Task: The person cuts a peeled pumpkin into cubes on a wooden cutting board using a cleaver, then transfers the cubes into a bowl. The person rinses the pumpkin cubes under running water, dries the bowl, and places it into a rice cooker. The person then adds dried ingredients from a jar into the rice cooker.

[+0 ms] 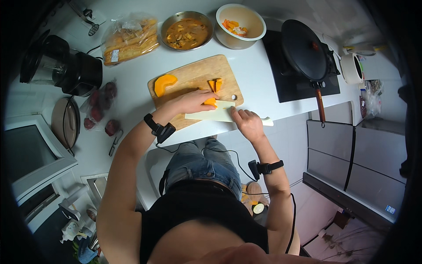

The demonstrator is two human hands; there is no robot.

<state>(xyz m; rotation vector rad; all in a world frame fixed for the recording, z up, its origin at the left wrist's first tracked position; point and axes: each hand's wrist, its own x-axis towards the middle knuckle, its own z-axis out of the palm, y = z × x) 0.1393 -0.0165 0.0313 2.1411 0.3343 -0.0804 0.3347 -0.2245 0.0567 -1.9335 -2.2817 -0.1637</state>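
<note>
My right hand [248,123] is closed around the handle end of a pale kitchen knife [211,114], whose broad blade lies across the near side of a wooden cutting board [189,74]. My left hand [194,100] rests on the board with its fingers on an orange pumpkin piece [210,102], right beside the blade. Part of that piece is hidden under the fingers. A few cut pumpkin chunks [216,85] sit farther back on the board. At the board's left end lies a curved pumpkin slice [165,84].
Behind the board stand bagged bread [132,41], a metal bowl of stew [187,31] and a deep bowl [240,39] with cut vegetables. A frying pan [303,49] is on the black cooktop [283,87] at right. Leftward are a blender [79,71] and bagged dark red produce [99,105].
</note>
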